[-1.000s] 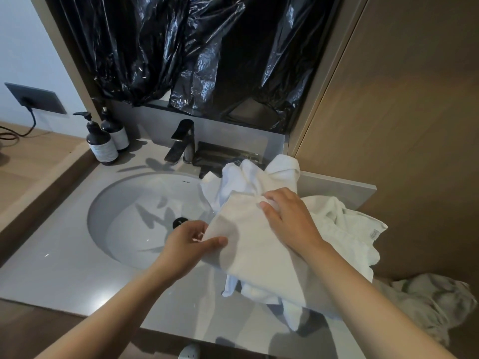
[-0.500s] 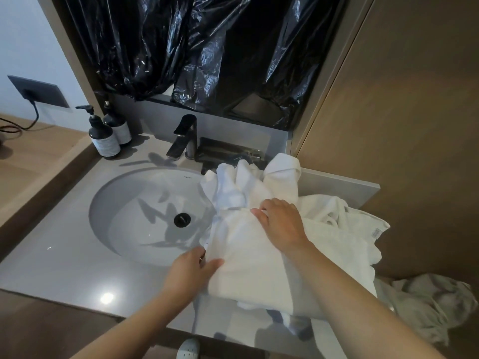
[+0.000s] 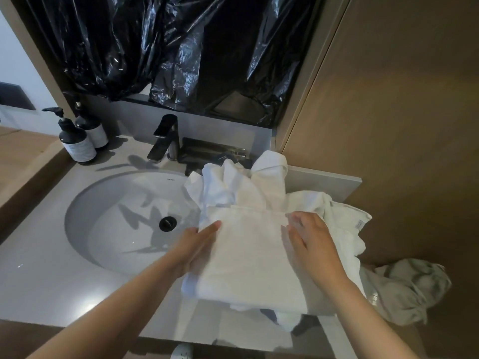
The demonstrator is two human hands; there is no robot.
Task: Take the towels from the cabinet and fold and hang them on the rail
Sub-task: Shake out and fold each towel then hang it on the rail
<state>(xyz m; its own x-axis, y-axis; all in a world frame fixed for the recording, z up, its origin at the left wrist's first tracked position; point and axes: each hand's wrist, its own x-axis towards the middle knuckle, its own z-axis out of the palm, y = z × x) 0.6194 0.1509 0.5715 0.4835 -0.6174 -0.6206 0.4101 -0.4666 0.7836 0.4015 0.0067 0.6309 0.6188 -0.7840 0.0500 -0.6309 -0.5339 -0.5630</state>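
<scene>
Head view: the folded towel (image 3: 248,255) lies over loose towels (image 3: 233,187) on the table (image 3: 39,294). The left hand (image 3: 197,244) is flat against its side, and the right hand (image 3: 311,242) rests spread on top. It looks soft and limp, so I would lift it from beneath.

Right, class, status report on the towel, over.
Hands open: left hand on the folded towel at its left edge, right hand pressing its top. It sits on a heap of loose towels by the sink. No rail in view.

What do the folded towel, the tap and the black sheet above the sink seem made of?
The folded towel: probably white cotton terry, soft matte nap. The tap: likely dark metal, satin sheen. The black sheet: thin glossy plastic film, crinkled with sharp highlights.
</scene>
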